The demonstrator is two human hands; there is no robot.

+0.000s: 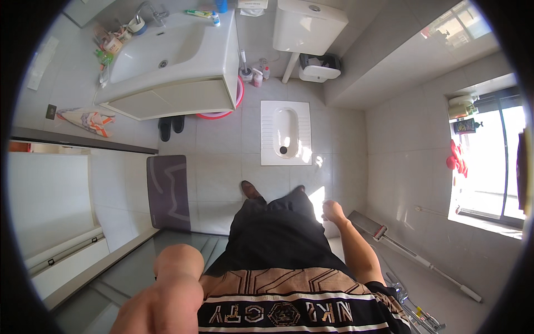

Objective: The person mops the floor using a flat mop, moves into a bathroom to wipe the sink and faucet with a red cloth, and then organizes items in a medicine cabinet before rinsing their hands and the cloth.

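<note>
My right hand (333,211) hangs beside my right thigh above the tiled floor, fingers curled in, with nothing visible in it. A flat mop (367,223) leans against the wall close to that hand, its long handle running to the lower right. On the left, my bent left arm (167,284) is raised close to the camera; its hand is out of view. Before my feet a white squat toilet pan (267,142) is set in the floor, with sunlight across its near right part. I wear black trousers (279,242) and brown shoes (251,190).
A washbasin cabinet (175,100) stands upper left, with toiletries around its basin. Dark slippers (165,128) and a pink plastic basin (241,94) sit under it. A grey mat (169,190) lies by the doorway. Behind the pan are a cistern (308,31) and a waste bin (319,73).
</note>
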